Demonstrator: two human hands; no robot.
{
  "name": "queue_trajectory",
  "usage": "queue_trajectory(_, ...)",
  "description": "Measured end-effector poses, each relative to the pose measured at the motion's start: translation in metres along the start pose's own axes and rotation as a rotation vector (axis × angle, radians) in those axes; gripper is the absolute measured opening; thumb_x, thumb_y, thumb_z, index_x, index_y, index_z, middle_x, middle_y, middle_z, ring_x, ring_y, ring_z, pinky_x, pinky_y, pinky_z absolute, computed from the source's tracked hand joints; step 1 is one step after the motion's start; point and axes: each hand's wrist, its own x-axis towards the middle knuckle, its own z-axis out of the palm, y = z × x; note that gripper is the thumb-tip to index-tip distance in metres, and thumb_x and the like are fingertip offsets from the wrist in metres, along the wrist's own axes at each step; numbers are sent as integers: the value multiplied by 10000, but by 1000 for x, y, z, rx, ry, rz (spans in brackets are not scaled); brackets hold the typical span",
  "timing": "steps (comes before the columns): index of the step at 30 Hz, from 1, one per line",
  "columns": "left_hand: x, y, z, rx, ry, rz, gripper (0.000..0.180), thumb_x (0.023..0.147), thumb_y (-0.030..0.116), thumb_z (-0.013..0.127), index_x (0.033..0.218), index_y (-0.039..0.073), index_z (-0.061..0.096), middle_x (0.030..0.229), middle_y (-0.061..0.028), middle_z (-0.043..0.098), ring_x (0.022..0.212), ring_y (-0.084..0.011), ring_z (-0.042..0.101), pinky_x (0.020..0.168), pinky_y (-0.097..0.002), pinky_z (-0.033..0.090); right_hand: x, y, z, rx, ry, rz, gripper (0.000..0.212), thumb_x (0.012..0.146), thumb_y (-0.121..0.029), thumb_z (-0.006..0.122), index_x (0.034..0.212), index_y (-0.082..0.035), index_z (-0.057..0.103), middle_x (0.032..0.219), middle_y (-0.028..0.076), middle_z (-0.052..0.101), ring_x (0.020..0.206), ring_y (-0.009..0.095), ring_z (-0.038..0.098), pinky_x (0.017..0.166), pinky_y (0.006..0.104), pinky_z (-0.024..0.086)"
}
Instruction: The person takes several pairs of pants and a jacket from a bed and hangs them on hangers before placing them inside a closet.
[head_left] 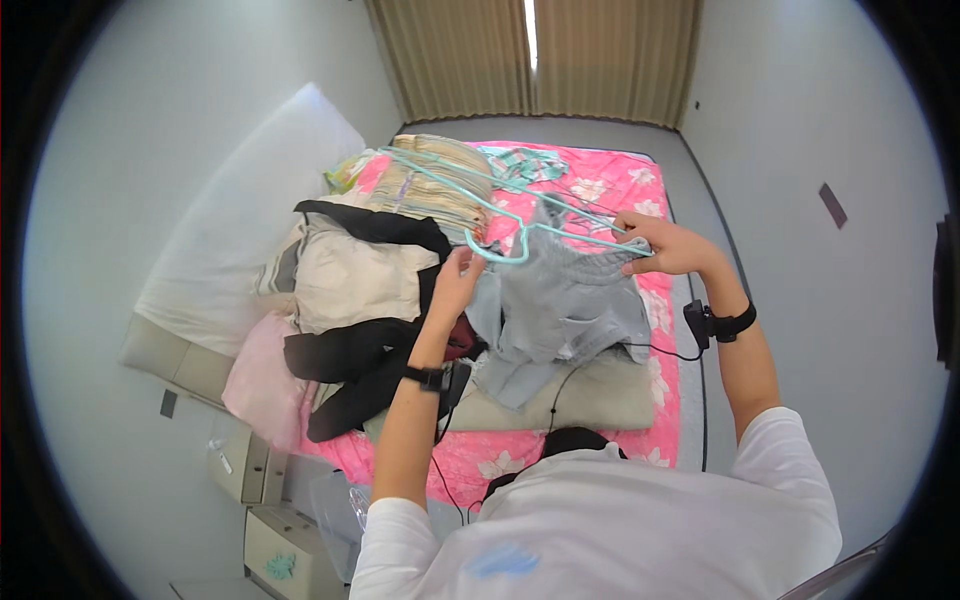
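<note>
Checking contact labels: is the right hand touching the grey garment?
Touching. The head view shows the right hand pinching the grey garment at its upper right edge, with no gap between them.

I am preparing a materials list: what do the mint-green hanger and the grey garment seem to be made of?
Mint-green hanger: probably plastic or plastic-coated metal, apparently smooth; its slim bars are evenly coloured.
Grey garment: matte fabric, since it falls in soft folds; exact fibre unclear.

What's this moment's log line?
left hand: near hook of mint-green plastic hanger | right hand: gripping hanger end and grey fabric garment
</note>
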Motion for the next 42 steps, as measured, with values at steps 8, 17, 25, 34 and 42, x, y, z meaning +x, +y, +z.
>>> queue_trajectory(8,-15,-76,153,226,-542,-155,602,785,312,649,1234,-64,509,877,-255,633,743,-342,628,636,-414,491,-85,15,64,-61,-111,321,355,707,-134,752,1011,-1,625,1013,113,518,981,287,524,849,369,425)
queue_trajectory(17,-130,-184,156,2,-929,-918,619,812,379,650,1332,115,442,1146,-114,566,1022,-236,580,811,-451,514,-141,44,138,131,-148,387,340,711,-117,722,1023,-14,636,1027,129,553,1006,311,550,878,373,436)
queue_trajectory(25,-89,-159,190,-164,-669,-879,780,809,642,579,1344,95,427,1271,-134,500,1162,-290,498,879,-472,465,-125,26,135,283,-226,304,319,719,-112,724,1010,-9,645,1041,127,560,993,297,557,876,369,435)
queue_trajectory(34,-83,-153,164,-47,-790,-898,525,788,169,600,1301,144,491,1113,-92,609,965,-243,586,777,-413,489,-161,56,123,170,-192,593,350,740,-138,722,1054,-15,633,1075,129,581,997,277,562,867,350,445)
queue_trajectory(42,-68,-161,97,208,-237,-567,412,809,285,585,1106,7,521,1030,-254,619,963,-382,607,839,-421,457,-212,62,149,385,22,888,380,750,-125,658,1115,-24,627,949,127,651,875,246,609,807,343,476)
